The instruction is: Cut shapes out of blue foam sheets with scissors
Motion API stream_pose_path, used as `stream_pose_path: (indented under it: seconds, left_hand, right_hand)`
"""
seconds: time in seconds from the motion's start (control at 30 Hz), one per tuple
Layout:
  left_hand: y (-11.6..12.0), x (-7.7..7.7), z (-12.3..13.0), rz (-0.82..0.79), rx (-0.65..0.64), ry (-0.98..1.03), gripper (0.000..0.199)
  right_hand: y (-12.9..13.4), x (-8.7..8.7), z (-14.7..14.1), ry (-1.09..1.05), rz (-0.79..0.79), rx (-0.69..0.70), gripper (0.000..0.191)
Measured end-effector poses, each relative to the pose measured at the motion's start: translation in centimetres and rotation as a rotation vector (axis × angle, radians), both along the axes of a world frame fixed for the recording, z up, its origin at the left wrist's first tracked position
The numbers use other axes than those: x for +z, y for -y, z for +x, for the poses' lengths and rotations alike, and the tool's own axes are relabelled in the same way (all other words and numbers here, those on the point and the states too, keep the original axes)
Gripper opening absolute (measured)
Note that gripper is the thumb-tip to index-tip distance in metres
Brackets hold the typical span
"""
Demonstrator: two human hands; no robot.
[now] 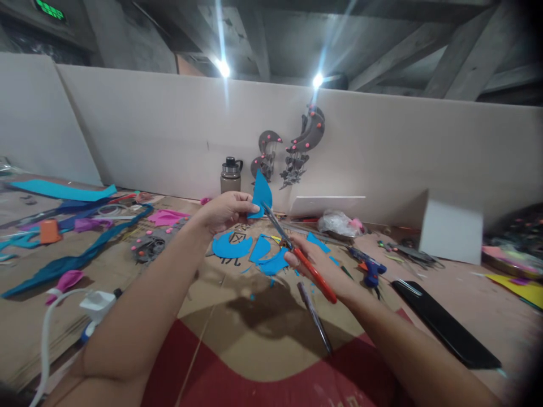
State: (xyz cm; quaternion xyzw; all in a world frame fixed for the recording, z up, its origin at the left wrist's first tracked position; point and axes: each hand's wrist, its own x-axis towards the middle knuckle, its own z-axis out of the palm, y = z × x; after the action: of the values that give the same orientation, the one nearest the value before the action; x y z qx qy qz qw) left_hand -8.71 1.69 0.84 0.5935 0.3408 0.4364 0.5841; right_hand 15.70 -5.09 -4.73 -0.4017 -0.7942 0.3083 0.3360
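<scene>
My left hand (231, 210) pinches a blue sheet piece (263, 189) with a pointed top, held up above the cardboard. In my right hand (303, 251) is a pair of scissors with red handles (314, 274); their blades (275, 221) reach to the lower right edge of the blue piece. Whether the blades are closed on it I cannot tell. Below the hands lie blue cut-outs: a crescent (231, 247), a half-round one (259, 249) and another curved one (274, 263), with small blue scraps around. A slim pen-like stick (314, 319) rests nearer to me.
A bottle (231, 178) stands against the white board (169, 135), where grey crescent ornaments (311, 130) hang. At right are a blue glue gun (372, 271) and a black flat case (445, 325). A white cable (44, 350) and blue strips (80, 260) lie left.
</scene>
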Motion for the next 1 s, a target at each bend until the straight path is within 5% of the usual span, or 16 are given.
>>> stream_pose_path:
  seconds: [0.17, 0.27, 0.43, 0.67, 1.0]
  left_hand:
    - [-0.2, 0.4, -0.8, 0.025, 0.029, 0.036, 0.022]
    - [-0.1, 0.3, -0.6, 0.039, 0.027, 0.017, 0.02]
    - [0.7, -0.6, 1.7, 0.103, -0.054, -0.21, 0.022]
    - [2.2, -1.6, 4.3, 0.26, -0.195, -0.479, 0.01]
    - [2.7, -0.8, 4.4, 0.234, -0.103, -0.414, 0.016]
  right_hand:
    - [-0.7, 0.4, 0.5, 0.025, -0.043, -0.047, 0.029]
    - [-0.9, 0.1, 0.2, -0.159, -0.114, -0.115, 0.032]
    - [-0.5, -0.2, -0.9, -0.626, -0.13, -0.131, 0.058]
    - [0.2, 0.4, -1.1, -0.632, -0.102, -0.122, 0.058]
    - [-1.4, -1.0, -0.6, -0.818, 0.175, -0.22, 0.038]
